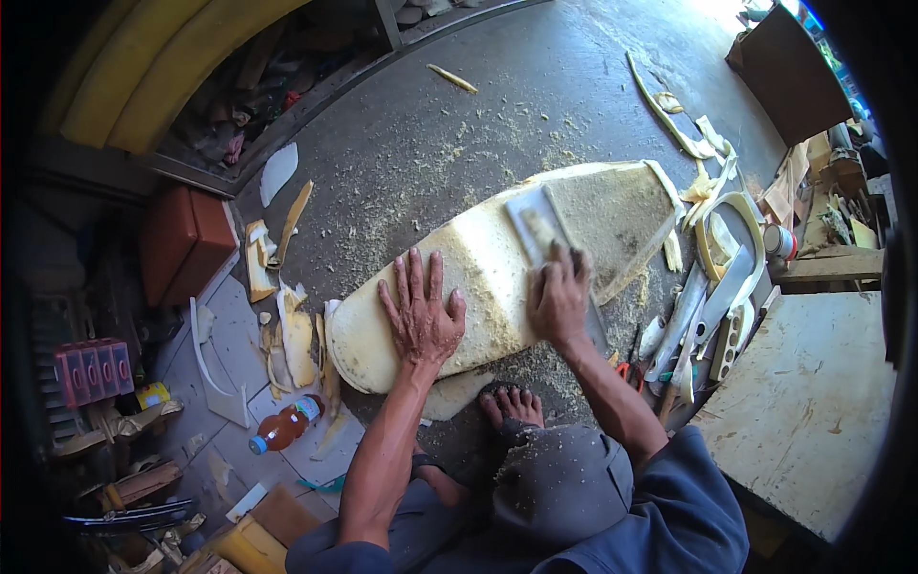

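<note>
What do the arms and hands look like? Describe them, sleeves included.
The left hand and right hand are bare, without gloves; no watch or ring shows on either, though the right is blurred. Slim, bare forearms run into dark blue sleeves.

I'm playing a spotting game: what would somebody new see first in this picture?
Probably the big pale-yellow slab in the middle, with the left hand spread flat on it and the right hand curled at a blurred flat tool. Next, all the pale crumbs scattered over the grey floor beyond it. Then perhaps the orange-brown bottle at the lower left.
</note>
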Demonstrator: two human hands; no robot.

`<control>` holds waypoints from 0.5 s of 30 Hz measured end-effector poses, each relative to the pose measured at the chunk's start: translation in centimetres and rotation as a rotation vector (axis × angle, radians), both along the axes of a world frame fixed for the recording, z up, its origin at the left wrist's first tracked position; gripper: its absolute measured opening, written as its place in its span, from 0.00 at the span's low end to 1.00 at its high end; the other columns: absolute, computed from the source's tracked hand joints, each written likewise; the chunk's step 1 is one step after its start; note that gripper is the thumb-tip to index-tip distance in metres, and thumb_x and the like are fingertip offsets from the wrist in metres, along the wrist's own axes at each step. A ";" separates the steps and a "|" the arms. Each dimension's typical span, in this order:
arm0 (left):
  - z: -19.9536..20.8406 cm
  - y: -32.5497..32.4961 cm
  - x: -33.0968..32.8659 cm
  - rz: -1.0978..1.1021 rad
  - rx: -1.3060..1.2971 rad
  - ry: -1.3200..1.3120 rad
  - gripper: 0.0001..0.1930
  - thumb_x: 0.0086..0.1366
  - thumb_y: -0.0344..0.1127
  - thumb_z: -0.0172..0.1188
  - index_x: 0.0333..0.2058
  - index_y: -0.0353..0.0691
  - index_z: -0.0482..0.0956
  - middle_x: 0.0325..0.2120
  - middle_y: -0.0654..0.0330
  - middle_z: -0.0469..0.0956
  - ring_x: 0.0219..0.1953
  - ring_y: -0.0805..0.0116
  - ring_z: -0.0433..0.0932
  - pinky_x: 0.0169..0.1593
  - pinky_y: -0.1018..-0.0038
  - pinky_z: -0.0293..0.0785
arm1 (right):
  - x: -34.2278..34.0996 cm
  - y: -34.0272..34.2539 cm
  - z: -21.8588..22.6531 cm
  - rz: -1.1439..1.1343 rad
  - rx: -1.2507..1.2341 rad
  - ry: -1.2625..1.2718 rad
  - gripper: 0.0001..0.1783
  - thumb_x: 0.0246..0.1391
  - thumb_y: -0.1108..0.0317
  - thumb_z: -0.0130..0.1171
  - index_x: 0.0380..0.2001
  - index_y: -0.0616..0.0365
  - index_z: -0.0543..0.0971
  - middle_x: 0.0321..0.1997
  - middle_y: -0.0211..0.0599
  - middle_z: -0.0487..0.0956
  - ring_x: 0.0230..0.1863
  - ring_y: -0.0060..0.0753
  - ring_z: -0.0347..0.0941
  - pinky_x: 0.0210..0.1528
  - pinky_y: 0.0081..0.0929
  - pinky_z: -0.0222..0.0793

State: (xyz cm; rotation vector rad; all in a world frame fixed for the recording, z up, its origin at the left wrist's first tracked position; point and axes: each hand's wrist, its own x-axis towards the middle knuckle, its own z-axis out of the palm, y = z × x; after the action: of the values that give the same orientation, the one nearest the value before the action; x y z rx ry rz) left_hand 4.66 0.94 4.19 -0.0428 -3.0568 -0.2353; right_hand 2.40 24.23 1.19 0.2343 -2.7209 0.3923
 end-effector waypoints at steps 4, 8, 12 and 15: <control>0.1 -1.1 0.3 -0.027 0.041 -0.017 0.36 0.74 0.51 0.48 0.77 0.51 0.57 0.79 0.51 0.51 0.80 0.47 0.47 0.78 0.39 0.37 | -2.9 8.1 0.4 0.242 0.090 0.031 0.12 0.70 0.64 0.53 0.37 0.64 0.74 0.64 0.61 0.74 0.66 0.56 0.67 0.73 0.57 0.57; 0.8 1.0 -0.5 -0.018 0.028 -0.027 0.36 0.74 0.51 0.49 0.77 0.52 0.57 0.79 0.51 0.50 0.80 0.47 0.47 0.78 0.39 0.36 | -2.7 11.3 -0.1 0.061 0.033 -0.002 0.13 0.71 0.62 0.53 0.37 0.62 0.74 0.63 0.59 0.75 0.65 0.56 0.66 0.69 0.56 0.61; 0.1 -0.1 0.0 -0.017 0.030 -0.004 0.36 0.73 0.51 0.50 0.77 0.52 0.57 0.79 0.52 0.51 0.80 0.47 0.47 0.78 0.40 0.37 | 0.1 6.9 0.2 0.174 0.036 0.001 0.11 0.70 0.63 0.54 0.38 0.62 0.73 0.61 0.57 0.76 0.66 0.57 0.64 0.69 0.59 0.63; -0.2 -1.0 0.3 -0.031 0.046 0.012 0.36 0.72 0.51 0.50 0.77 0.52 0.58 0.79 0.51 0.50 0.80 0.47 0.47 0.78 0.39 0.37 | -1.8 9.9 1.1 0.222 0.095 0.024 0.10 0.67 0.65 0.58 0.39 0.62 0.73 0.62 0.54 0.76 0.65 0.55 0.66 0.69 0.59 0.64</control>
State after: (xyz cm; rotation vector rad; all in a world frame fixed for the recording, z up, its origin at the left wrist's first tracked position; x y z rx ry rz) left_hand 4.92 -0.07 4.02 -0.0883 -3.0398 -0.3058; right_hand 0.56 34.13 2.24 0.5660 -2.7004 0.3190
